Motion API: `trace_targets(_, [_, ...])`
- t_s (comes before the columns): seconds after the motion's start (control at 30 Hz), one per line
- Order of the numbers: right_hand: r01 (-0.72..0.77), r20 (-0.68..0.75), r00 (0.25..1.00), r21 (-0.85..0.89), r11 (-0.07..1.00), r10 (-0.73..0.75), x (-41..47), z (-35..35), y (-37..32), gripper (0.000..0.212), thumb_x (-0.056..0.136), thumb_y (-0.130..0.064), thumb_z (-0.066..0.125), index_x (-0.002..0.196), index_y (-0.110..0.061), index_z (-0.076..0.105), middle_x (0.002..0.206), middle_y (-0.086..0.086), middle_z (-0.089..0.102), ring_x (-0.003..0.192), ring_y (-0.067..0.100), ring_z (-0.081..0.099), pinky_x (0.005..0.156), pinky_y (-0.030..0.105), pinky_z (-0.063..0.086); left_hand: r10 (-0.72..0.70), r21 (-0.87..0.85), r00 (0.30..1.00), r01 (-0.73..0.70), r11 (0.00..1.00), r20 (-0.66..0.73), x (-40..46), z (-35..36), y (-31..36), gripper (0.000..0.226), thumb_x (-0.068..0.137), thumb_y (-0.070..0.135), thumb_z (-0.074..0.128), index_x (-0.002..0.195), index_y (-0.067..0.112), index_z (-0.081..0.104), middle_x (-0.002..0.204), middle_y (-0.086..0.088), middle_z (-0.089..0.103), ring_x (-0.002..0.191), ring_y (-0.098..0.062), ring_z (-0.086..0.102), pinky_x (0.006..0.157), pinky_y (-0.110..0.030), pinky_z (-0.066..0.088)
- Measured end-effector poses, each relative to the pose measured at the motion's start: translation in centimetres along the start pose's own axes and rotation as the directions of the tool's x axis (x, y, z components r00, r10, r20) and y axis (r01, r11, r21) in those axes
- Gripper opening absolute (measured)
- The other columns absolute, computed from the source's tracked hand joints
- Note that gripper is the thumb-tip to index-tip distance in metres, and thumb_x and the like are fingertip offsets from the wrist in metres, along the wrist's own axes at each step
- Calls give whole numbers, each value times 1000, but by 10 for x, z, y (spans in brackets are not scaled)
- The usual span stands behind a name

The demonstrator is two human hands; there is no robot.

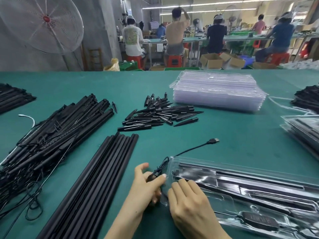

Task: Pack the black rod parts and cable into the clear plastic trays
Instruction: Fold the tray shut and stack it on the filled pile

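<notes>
A clear plastic tray [259, 192] lies in front of me on the green table, with black rod parts resting in its slots. My left hand [146, 183] pinches a bundled black cable [159, 169] at the tray's left end. The cable's USB plug [214, 140] trails out onto the table beyond the tray. My right hand [188, 202] presses on the tray's left corner, fingers bent over its edge; whether it grips anything I cannot tell.
Straight black rods [96, 178] lie left of my hands, beside a tangled pile of wired rods [44, 140]. Black spikes [158, 114] are heaped mid-table. Empty trays [219, 90] are stacked behind; filled trays [303, 133] sit right. Seated people work beyond the table.
</notes>
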State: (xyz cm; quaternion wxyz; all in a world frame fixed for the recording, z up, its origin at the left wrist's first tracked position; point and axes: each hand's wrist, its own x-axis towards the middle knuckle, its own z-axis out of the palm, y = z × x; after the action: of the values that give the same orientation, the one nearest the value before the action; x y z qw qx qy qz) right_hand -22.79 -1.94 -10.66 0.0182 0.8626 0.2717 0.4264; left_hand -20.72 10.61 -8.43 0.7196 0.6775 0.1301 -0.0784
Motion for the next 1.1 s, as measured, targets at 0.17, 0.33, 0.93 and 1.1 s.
trace_targets(0.17, [69, 78, 994, 14, 998, -70, 0, -2, 5, 31, 80, -7, 53, 52, -19, 51, 54, 2, 45, 51, 19, 41, 46, 26, 34, 235, -119, 968, -244, 962, -90, -14, -7, -1, 58, 86, -6, 60, 107, 45, 42, 58, 6, 52, 42, -7, 36, 36, -18, 29])
trace_targets(0.33, [10, 223, 974, 151, 989, -44, -6, -6, 8, 22, 72, -29, 74, 59, -20, 58, 62, -1, 55, 54, 18, 49, 50, 26, 44, 261, 66, 938, -252, 965, -228, -22, -22, -6, 59, 83, 2, 68, 101, 49, 37, 60, -9, 59, 44, -10, 47, 42, -21, 39])
trace_targets(0.93, [61, 580, 745, 432, 900, -328, 25, -20, 46, 28, 75, -3, 46, 92, -17, 62, 97, -2, 56, 93, 20, 49, 76, 29, 39, 547, 875, 811, -404, 267, 207, -23, -23, -17, 24, 70, 11, 46, 66, 31, 59, 65, 20, 55, 80, 4, 45, 82, -29, 21])
trace_targets(1.1, [109, 554, 780, 337, 935, -291, 20, -15, 37, 33, 62, -12, 27, 57, -28, 57, 65, -15, 54, 63, 7, 54, 53, 19, 41, 458, 888, 875, -330, 321, 159, -25, -25, -13, 29, 78, 32, 25, 72, 30, 52, 75, 18, 57, 92, 3, 41, 86, -25, 17])
